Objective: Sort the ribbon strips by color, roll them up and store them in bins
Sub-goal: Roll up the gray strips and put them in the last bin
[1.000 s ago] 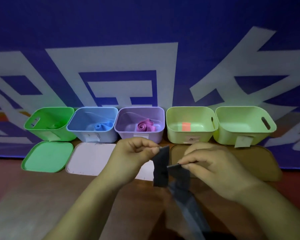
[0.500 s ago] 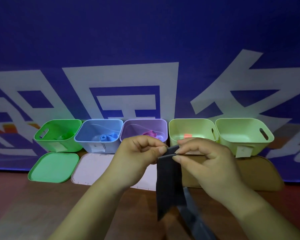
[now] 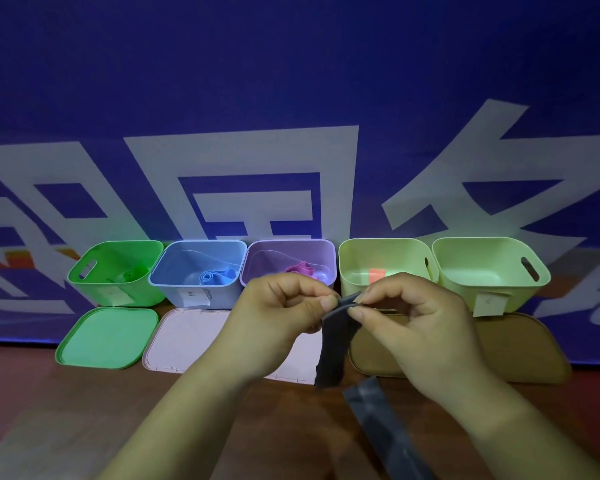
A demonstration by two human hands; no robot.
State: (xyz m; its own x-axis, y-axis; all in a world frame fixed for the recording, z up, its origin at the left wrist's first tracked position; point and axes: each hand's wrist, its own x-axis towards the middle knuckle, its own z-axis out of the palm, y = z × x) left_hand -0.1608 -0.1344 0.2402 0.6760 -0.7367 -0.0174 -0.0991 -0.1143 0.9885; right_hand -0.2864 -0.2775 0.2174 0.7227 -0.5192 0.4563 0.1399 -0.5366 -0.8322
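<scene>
Backdrop (image 3: 291,81): blue cloth with big white characters, cut off by the bins and not readable as words. Paper tags on the green bin (image 3: 94,289), the blue bin (image 3: 174,294) and the far-right pale green bin (image 3: 482,268): faint marks, too small to read. Left hand (image 3: 281,317): fingers curled, thumb and forefinger pinching the top of the dark grey ribbon strip (image 3: 333,344). Right hand (image 3: 416,327): thumb and forefinger pinching the same top edge, just beside the left fingertips. Ribbon strip: held up in front of the purple bin (image 3: 257,254) and the nearer pale green bin (image 3: 354,271), one length hanging before the pink lid (image 3: 184,337), another trailing over the brown table (image 3: 84,410). Bins hold green, blue, pink and orange ribbon, left to right. Green lid (image 3: 108,337) and brown lid (image 3: 520,348) lie flat before the row
</scene>
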